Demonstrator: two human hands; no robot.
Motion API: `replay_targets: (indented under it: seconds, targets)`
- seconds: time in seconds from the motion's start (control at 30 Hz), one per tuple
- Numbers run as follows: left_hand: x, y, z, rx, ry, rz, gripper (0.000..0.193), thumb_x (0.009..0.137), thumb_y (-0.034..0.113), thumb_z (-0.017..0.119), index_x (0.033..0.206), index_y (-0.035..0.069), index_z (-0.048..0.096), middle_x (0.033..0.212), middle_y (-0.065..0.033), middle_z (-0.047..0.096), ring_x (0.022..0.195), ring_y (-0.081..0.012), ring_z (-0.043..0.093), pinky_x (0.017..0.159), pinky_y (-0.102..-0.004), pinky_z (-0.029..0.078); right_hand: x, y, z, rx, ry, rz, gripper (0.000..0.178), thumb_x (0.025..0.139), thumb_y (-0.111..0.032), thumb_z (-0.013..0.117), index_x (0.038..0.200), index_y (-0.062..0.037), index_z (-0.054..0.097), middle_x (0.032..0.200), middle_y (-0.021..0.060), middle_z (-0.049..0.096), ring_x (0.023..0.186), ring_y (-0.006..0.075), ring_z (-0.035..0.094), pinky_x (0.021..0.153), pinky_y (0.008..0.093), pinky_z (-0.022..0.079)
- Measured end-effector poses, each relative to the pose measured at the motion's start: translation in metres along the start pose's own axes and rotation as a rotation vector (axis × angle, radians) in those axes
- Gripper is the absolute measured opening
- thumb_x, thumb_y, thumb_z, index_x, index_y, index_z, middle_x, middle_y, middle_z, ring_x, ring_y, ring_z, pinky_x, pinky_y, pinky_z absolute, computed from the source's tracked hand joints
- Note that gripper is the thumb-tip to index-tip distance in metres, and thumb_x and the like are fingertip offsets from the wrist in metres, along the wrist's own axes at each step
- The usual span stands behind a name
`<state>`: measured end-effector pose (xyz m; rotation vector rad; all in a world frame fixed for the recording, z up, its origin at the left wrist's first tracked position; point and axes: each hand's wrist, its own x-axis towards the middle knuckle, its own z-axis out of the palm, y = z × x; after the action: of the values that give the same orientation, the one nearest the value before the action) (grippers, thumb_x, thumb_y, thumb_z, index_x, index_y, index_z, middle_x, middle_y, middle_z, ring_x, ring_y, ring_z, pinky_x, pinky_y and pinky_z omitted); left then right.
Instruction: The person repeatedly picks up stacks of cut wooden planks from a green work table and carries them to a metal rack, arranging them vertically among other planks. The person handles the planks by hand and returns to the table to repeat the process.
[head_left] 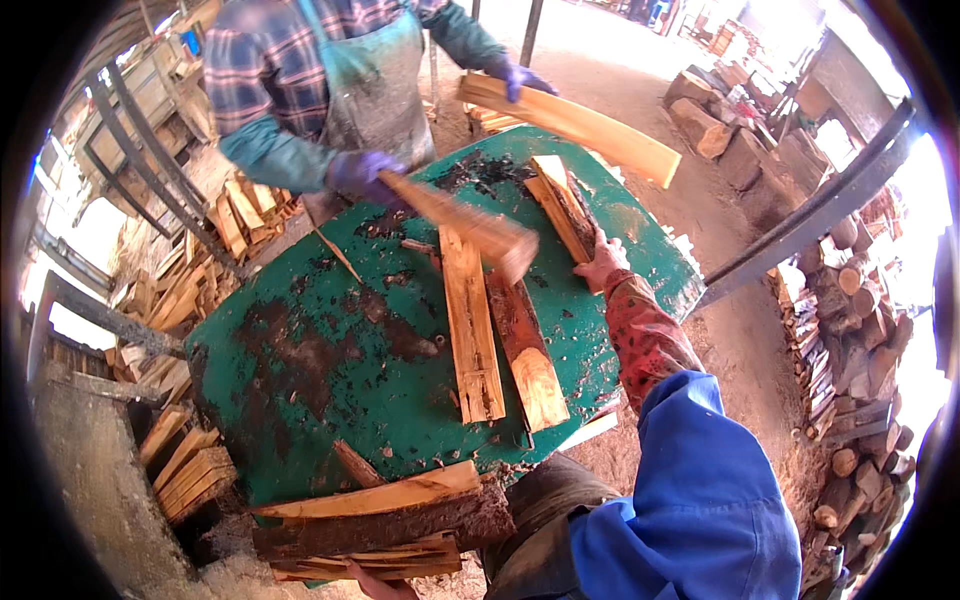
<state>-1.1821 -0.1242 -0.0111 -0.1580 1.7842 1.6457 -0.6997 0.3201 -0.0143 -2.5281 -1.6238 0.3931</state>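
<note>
My right hand [605, 263], in a red patterned cuff and blue sleeve, reaches across the green table [270, 430] and grips the near end of a bark-edged wood slab [562, 208]. At the lower edge, my left hand [380, 586] shows only in part, closed around the near side of a stack of bark-covered wood slabs [380, 530]; most of its fingers are hidden. Between my hands, a pale plank [468, 335] and a reddish-barked slab [528, 352] lie side by side on the table.
Across the table, a person in purple gloves [365, 178] holds a motion-blurred piece of wood [465, 220] and a long plank [575, 125]. A dark metal post [810, 205] slants at the right. Log piles [860, 330] and split-wood stacks [175, 285] flank the table.
</note>
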Motion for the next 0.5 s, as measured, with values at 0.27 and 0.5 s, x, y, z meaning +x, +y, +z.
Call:
replay_targets:
  seconds: [0.27, 0.5]
  targets:
    - [0.005, -0.004, 0.003, -0.033, -0.005, -0.004, 0.076, 0.090, 0.053, 0.056, 0.138, -0.003, 0.040, 0.135, -0.0181, 0.047, 0.122, -0.0345, 0.048, 0.106, -0.0441, 0.039, -0.016, 0.008, -0.002, 0.000, -0.002, 0.056, 0.090, 0.063, -0.025, 0.077, 0.137, -0.0034, 0.030, 0.122, 0.0292, 0.046, 0.112, 0.0437, 0.053, 0.094, 0.0448, 0.048]
    - [0.004, -0.005, 0.005, 0.005, 0.009, -0.029, 0.076, 0.089, 0.055, 0.055, 0.139, -0.001, 0.041, 0.136, -0.0179, 0.047, 0.122, -0.0341, 0.048, 0.106, -0.0439, 0.039, -0.120, 0.060, 0.002, -0.004, -0.003, -0.083, 0.086, 0.060, -0.018, 0.077, 0.133, -0.0024, 0.034, 0.114, 0.0297, 0.047, 0.105, 0.0466, 0.054, 0.091, 0.0458, 0.049]
